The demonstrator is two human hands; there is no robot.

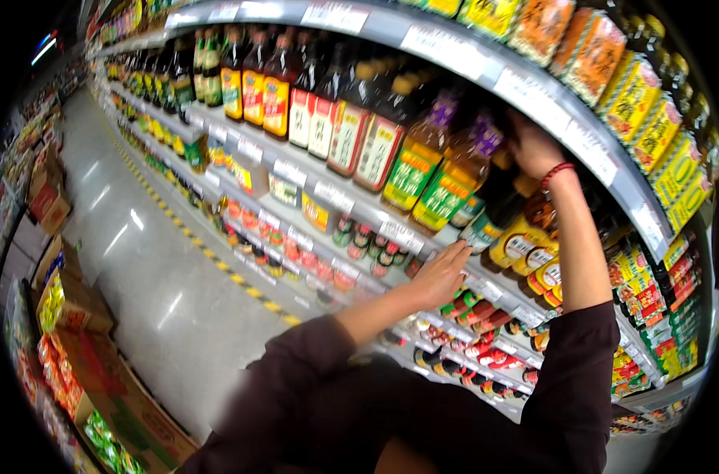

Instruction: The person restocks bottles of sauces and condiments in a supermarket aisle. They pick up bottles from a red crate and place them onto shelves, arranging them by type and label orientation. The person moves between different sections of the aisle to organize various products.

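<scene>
My right hand reaches deep into the shelf beneath the upper shelf's edge, a red bead bracelet on its wrist. Its fingers are lost in shadow behind the bottle tops, so whether they grip anything is hidden. Lower down, my left hand rests with outstretched fingers at the front rail of the same shelf. Its fingertips are by the base of a dark bottle with a teal and white label. To the left of that bottle stands a bottle with a green label and purple neck wrap. Yellow-labelled bottles stand to its right.
Overhead, the upper shelf's edge carries price tags and yellow and orange cartons. Small jars fill a lower shelf. Bottles with white labels stand farther left. Across the aisle floor are cardboard boxes with packets.
</scene>
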